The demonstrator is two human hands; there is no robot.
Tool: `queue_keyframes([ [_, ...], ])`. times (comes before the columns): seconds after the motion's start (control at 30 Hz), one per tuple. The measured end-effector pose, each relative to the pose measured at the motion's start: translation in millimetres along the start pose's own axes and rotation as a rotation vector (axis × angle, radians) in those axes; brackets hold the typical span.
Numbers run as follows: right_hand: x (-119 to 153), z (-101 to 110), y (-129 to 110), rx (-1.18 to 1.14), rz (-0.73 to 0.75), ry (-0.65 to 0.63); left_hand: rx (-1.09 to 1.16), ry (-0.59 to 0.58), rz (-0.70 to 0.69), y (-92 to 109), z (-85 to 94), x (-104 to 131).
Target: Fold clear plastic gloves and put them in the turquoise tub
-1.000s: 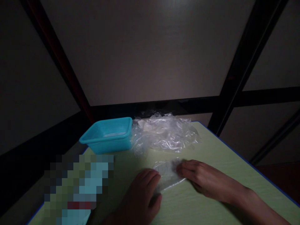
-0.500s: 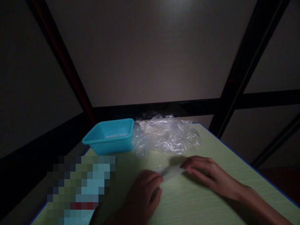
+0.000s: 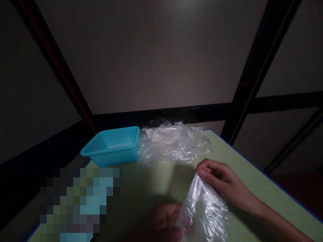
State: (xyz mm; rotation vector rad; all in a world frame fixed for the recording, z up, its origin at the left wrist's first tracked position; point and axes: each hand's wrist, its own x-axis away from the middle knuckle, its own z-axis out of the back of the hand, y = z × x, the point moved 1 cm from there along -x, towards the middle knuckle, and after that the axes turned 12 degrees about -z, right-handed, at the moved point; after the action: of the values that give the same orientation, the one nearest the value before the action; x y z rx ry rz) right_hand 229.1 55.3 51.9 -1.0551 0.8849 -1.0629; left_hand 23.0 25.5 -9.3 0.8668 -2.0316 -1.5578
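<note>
A clear, crinkled plastic bag (image 3: 208, 215) hangs in front of me, tilted, over the near part of the table. My right hand (image 3: 222, 178) is closed on its top corner, pinching it between thumb and fingers. At the bag's lower left edge is my left hand (image 3: 161, 222), dark and a little smeared by motion. Its thumb and fingers close around that edge, and part of a finger shows through the film.
A turquoise plastic basin (image 3: 113, 158) stands at the table's back left. Beside it lies a heap of crumpled clear plastic bags (image 3: 176, 144). The light green table (image 3: 252, 188) has a blue edge. A pixelated patch covers the left front. Dark-framed panels stand behind.
The bag was low and narrow, stretched between both hands near the table; it now hangs spread out. My left hand has moved down and toward me. The view has shifted slightly right.
</note>
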Motion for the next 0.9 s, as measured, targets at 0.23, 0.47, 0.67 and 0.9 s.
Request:
queue_keyframes([
  [0.23, -7.6, -18.3, 14.4, -0.068, -0.136, -0.269, 0.002, 0.231, 0.085, 3.0, -5.9, -15.5],
  [0.47, -12.6, -27.6, 15.1, -0.153, -0.174, -0.241, -0.065, 0.293, 0.076, 10.4, -17.3, -15.9],
  [0.67, -15.1, -34.9, 19.4, -0.505, -0.368, -0.008, -0.11, 0.552, 0.037, 5.8, -15.7, -17.8],
  [0.9, -9.2, -46.5, 21.7, -0.576, -0.45, -0.143, -0.17, 0.755, -0.113, 1.0, -5.4, -17.7],
])
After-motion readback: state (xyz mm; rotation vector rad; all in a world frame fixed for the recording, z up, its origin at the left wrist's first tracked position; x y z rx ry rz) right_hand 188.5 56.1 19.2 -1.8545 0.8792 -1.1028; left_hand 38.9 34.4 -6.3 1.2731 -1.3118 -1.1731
